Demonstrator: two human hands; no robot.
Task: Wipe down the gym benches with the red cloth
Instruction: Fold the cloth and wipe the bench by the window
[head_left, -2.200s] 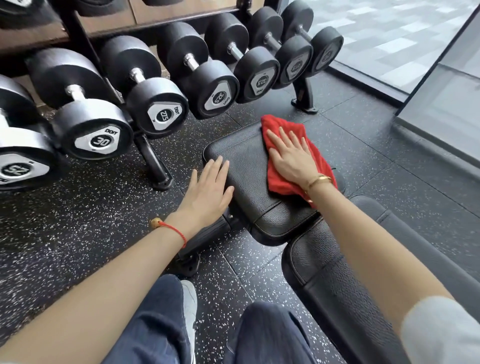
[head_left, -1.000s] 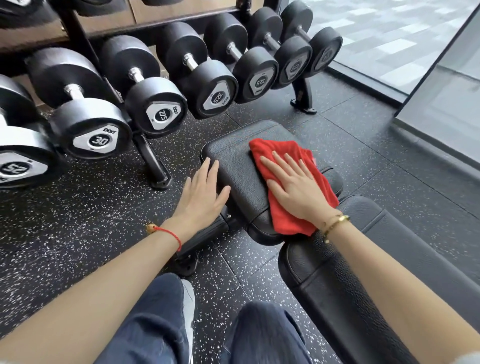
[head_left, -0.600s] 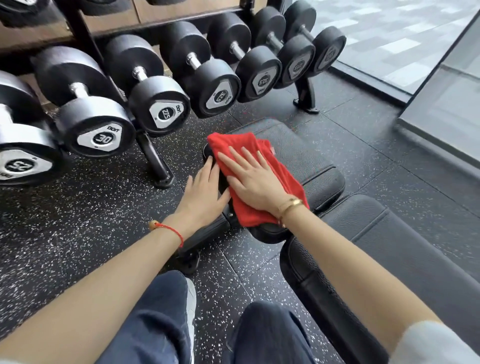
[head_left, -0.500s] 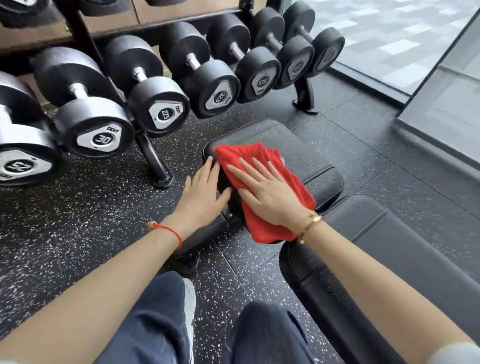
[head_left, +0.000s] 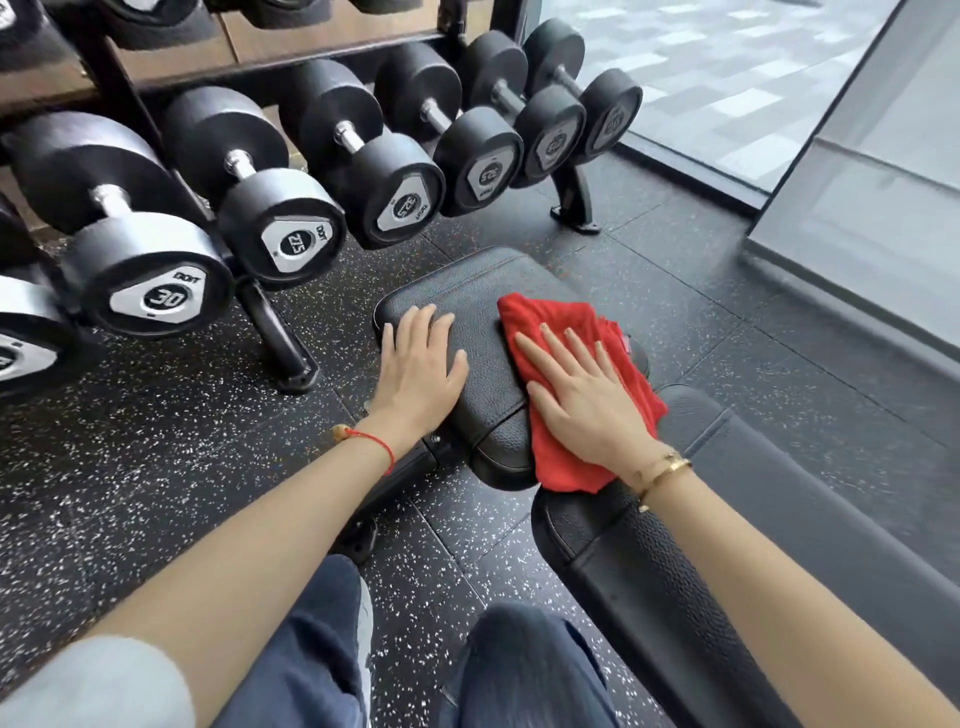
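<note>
**Cloth Pinned Flat on the Seat Pad**

The right hand (head_left: 582, 400) lay flat, fingers spread, pressing the red cloth (head_left: 571, 332) onto the bench seat pad (head_left: 483, 306). Cloth showed beyond fingertips and wrist (its far edge seemed bunched, though blurred). The left hand (head_left: 418, 371) rested open on the pad's left side.

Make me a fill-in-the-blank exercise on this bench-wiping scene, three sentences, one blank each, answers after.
1. The right hand presses flat on a cloth whose colour is ____.
2. The left hand rests flat on the bench's ____ pad.
3. The nearest fully visible dumbbell on the rack is marked with the number ____.

Missing words: red; seat; 30
</note>
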